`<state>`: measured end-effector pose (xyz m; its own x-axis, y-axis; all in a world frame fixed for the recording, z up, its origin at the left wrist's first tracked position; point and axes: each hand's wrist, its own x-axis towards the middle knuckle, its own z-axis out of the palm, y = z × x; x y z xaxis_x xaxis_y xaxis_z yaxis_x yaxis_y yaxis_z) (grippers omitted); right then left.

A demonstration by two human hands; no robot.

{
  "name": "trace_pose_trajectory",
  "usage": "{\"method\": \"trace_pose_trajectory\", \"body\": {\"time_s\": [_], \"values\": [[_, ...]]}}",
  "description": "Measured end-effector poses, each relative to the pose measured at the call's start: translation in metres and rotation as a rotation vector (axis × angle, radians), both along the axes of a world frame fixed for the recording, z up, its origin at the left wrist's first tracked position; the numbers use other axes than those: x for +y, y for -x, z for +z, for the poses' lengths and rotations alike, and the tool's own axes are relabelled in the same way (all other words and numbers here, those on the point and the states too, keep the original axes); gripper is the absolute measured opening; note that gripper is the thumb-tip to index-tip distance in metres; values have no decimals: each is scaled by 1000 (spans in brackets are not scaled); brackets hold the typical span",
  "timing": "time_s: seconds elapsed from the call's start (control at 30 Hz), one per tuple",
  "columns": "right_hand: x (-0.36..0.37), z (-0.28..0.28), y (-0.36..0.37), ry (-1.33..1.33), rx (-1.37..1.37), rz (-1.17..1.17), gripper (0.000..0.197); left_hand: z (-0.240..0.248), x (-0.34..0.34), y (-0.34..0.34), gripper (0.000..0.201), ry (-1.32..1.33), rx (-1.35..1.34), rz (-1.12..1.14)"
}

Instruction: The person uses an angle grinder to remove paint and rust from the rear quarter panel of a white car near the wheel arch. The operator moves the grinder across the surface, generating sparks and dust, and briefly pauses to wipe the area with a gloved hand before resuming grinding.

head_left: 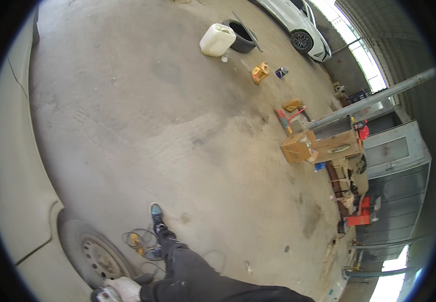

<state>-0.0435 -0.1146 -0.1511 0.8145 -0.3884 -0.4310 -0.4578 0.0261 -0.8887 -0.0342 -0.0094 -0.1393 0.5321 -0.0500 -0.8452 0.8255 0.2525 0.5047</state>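
My left hand [129, 289], in a white work glove and dark sleeve, is low at the left beside a wheel [97, 257] of the pale car [14, 166]. Its fingers close round a grey, tool-like object [106, 295] that the lower edge partly cuts off, so its exact kind is unclear. The wheel has a dusty steel rim with round holes. My right hand is out of view. By my shoes [157, 217] on the floor lies a yellow-orange tool-like item [136, 243] with a dark looped cable [127, 236].
On the concrete floor stand a white jerrycan [218, 40], a tyre [242, 45], a yellow oil jug [260, 73] and a small blue container [282, 72]. At right are a cardboard box [297, 147], a metal pole [374, 98] and red boxes [360, 217]. A white car [298, 22] stands far off.
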Motion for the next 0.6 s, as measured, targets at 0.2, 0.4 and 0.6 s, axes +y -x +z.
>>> {"method": "trace_pose_trajectory", "body": {"time_s": [0.2, 0.4, 0.6], "values": [[-7, 15, 9, 36, -64, 30, 30, -21, 6, 7, 57, 111, 29, 52], [-21, 16, 11, -170, 50, 226, 54, -29, 1, 22, 59, 125, 9, 28], [-33, 5, 11, -90, -84, 227, 51, -28, -6, 37, 58, 178, -46, 132]]}}
